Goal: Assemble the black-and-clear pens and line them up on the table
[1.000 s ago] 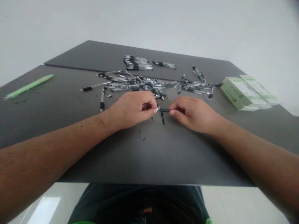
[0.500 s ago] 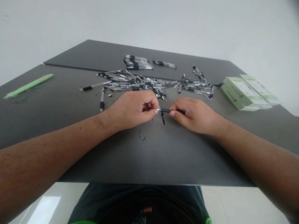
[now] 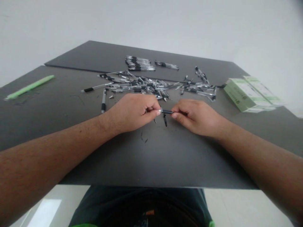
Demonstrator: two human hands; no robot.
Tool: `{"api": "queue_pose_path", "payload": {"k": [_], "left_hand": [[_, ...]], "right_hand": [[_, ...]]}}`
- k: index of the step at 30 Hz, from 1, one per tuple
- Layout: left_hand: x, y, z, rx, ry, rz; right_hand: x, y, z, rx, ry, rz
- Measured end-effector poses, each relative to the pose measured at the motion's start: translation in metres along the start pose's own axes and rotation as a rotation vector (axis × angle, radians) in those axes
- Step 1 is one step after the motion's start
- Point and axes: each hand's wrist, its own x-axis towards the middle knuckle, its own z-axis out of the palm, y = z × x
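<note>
Between my two hands lies a pen part with a black grip (image 3: 167, 112), held level above the table. My left hand (image 3: 139, 110) pinches its clear left end between thumb and forefinger. At the other end, the thumb and fingertips of my right hand (image 3: 194, 116) are closed on the black grip. A dark pen piece (image 3: 165, 120) lies on the table just below the held pen. Beyond my hands spreads a loose heap of clear and black pen parts (image 3: 139, 82). A small pale cone-shaped tip (image 3: 111, 97) sits left of the heap.
Neat rows of pens (image 3: 139, 63) lie at the back, with a smaller bundle (image 3: 167, 65) beside them. Green and white boxes (image 3: 248, 96) stand at the right. A long light-green object (image 3: 30, 87) rests at the left. The grey table's (image 3: 151, 170) front edge is near my lap.
Both hands stay almost in place, still holding the same pen. The fingers of my left hand have curled slightly closer. Nothing else on the table has visibly moved.
</note>
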Motion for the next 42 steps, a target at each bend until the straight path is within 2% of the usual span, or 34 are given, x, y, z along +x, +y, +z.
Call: {"api": "queue_pose_path", "payload": {"k": [11,17,22,25,27,33,37,42], "left_hand": [[0.001,0.000,-0.003,0.030,-0.030,-0.009],[0.000,-0.001,-0.002,0.019,-0.035,0.007],[-0.001,-0.007,-0.003,-0.067,0.077,-0.069],[0.002,-0.019,-0.003,-0.064,0.211,-0.148],[0.004,-0.030,-0.003,-0.012,0.240,-0.181],[0.010,-0.054,0.003,0.120,0.136,-0.084],[0.014,-0.057,0.007,0.193,0.041,0.036],[0.018,-0.058,0.010,0.216,-0.059,0.075]], "right_hand": [[0.000,-0.001,0.003,0.026,0.027,0.008],[0.000,-0.004,0.002,0.047,-0.009,0.033],[0.000,-0.001,0.001,-0.002,0.027,0.084],[0.000,0.008,-0.002,-0.044,0.089,0.169],[0.001,0.014,-0.004,-0.060,0.122,0.228],[0.001,0.020,-0.004,-0.079,0.157,0.286],[0.002,0.018,-0.002,-0.086,0.160,0.258],[0.002,0.017,-0.001,-0.087,0.151,0.253]]}}
